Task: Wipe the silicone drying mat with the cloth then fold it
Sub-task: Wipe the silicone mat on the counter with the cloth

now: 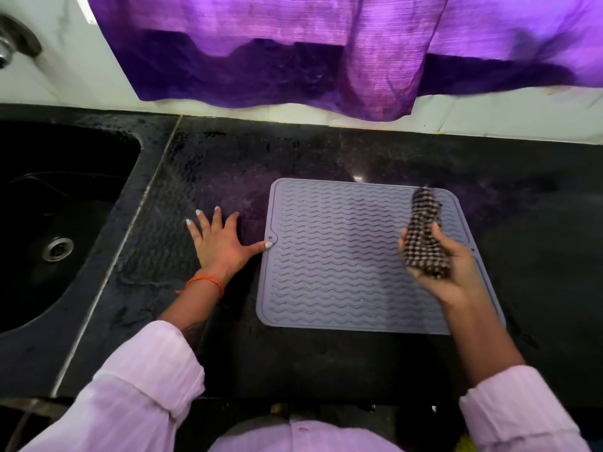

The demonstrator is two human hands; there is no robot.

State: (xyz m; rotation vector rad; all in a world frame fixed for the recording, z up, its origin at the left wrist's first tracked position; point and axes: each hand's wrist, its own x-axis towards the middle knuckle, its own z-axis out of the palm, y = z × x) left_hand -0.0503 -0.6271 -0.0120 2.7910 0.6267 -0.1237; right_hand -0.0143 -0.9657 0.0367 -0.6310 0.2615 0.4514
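While the flat grey wavy-ribbed silicone drying mat [342, 256] lies on the black stone counter [212, 164], bare counter beyond its far and left edges, the left hand [222, 243] rests fingers spread, thumb touching the mat's left edge, and the right hand [447, 265] grips the bunched brown-and-white checked cloth [424, 236] over its right side.

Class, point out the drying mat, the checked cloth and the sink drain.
drying mat [336, 256], head view, ridged middle.
checked cloth [424, 236], head view, middle of the bunched fabric.
sink drain [58, 248], head view, metal ring.
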